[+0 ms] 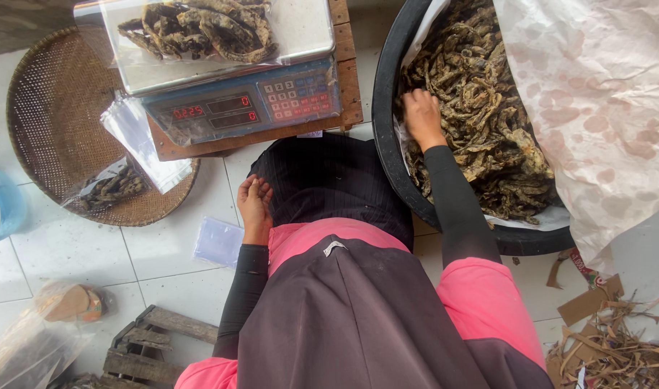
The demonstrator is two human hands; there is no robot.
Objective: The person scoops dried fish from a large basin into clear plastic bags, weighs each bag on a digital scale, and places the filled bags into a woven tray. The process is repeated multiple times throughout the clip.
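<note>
Head view: right hand (421, 117) fingers (416, 98) buried in dried fish (488, 108)

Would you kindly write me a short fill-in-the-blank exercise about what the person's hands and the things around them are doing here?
1. The right hand reaches into the black tub of dried ____.
2. The left hand rests palm-up and ____.
3. A clear bag of dried fish lies on the ____.
4. The woven tray left of the scale holds a small filled ____.

Missing words: fish; empty; scale; bag
</note>
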